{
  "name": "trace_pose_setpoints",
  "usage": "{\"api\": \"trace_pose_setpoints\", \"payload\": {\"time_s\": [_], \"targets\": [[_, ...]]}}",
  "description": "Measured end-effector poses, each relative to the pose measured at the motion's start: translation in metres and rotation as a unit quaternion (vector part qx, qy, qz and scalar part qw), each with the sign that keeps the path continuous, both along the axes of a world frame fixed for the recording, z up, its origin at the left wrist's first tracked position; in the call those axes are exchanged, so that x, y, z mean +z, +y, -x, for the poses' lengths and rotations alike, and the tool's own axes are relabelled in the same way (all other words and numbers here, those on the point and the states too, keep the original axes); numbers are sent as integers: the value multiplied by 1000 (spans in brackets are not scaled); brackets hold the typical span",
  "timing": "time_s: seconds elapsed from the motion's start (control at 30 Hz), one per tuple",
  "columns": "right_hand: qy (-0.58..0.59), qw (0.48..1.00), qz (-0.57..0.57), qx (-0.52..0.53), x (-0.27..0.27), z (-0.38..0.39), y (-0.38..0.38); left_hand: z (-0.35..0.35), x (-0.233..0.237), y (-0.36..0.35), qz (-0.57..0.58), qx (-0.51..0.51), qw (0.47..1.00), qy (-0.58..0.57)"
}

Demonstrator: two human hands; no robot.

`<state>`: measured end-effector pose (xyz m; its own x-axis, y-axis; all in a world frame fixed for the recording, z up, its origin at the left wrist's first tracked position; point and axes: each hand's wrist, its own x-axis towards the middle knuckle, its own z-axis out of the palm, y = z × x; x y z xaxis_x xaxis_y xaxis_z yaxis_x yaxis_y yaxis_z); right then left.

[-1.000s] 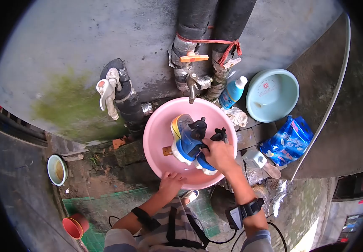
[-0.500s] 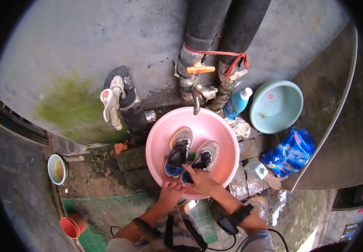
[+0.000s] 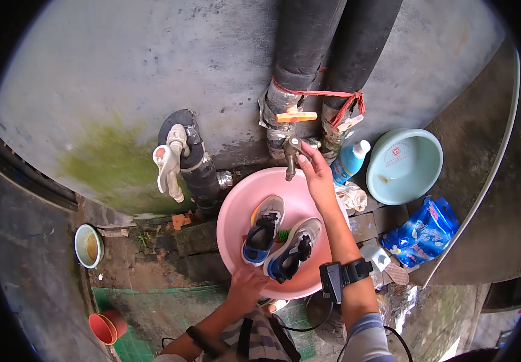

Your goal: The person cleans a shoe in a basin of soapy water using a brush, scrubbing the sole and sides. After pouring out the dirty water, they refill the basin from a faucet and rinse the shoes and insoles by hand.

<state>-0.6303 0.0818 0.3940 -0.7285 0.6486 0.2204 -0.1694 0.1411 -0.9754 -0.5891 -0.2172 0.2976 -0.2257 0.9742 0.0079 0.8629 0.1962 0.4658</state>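
Note:
A pink basin [image 3: 229, 241] holds a pair of grey and blue sneakers, the left shoe [image 3: 262, 232] and the right shoe [image 3: 296, 247]. A bit of green brush [image 3: 283, 235] shows between them. At the basin's near rim, my left hand [image 3: 248, 285] is closed over the edge. My right hand [image 3: 318, 175] reaches across the basin's right side to the metal tap [image 3: 291, 160] above the far rim. Thumb and fingers are closed on the tap's handle. No water shows at the spout.
Right of the basin are a blue bottle [image 3: 350, 164], a pale blue basin [image 3: 402, 196], a blue detergent bag [image 3: 426, 232] and a brush [image 3: 397, 274]. Another tap [image 3: 167, 169] on a pipe stands left. A red pot [image 3: 105, 327] and small bowl [image 3: 89, 246] sit farther left.
My right hand has left the shoes and moved up to the tap handle. The right shoe shows fully now. My left hand stays at the near rim.

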Motion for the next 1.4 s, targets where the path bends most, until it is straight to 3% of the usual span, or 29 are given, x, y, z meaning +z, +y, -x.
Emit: {"api": "trace_pose_setpoints", "payload": {"time_s": [0.2,0.37,0.73,0.83,0.93,1.0,1.13,1.2,1.27,1.37,1.4], "targets": [[-56,998,36,12,5,-5,17,16,26,-4,24,4,994,-107],[-89,991,96,34,7,-4,21,17,18,-7,28,-3,996,-88],[-99,990,100,-3,4,2,23,17,16,-12,8,-10,999,-32],[-95,989,116,-15,4,5,18,22,28,9,-19,65,989,-130],[-87,988,123,-26,3,6,14,24,20,42,-55,119,984,-117],[-99,987,118,-44,3,8,14,29,-3,60,-46,148,987,52],[-135,982,113,-73,9,1,5,45,-31,76,53,114,992,26],[-215,975,-16,-55,-6,-18,-1,54,-16,77,-10,114,992,-46],[-262,963,-51,-26,-26,-52,-20,62,7,82,-50,116,989,-79],[-380,898,-207,77,-35,-105,-61,74,31,90,-106,131,978,-124],[-415,882,-198,107,-44,-119,-72,77,37,94,-121,139,974,-134]]}}
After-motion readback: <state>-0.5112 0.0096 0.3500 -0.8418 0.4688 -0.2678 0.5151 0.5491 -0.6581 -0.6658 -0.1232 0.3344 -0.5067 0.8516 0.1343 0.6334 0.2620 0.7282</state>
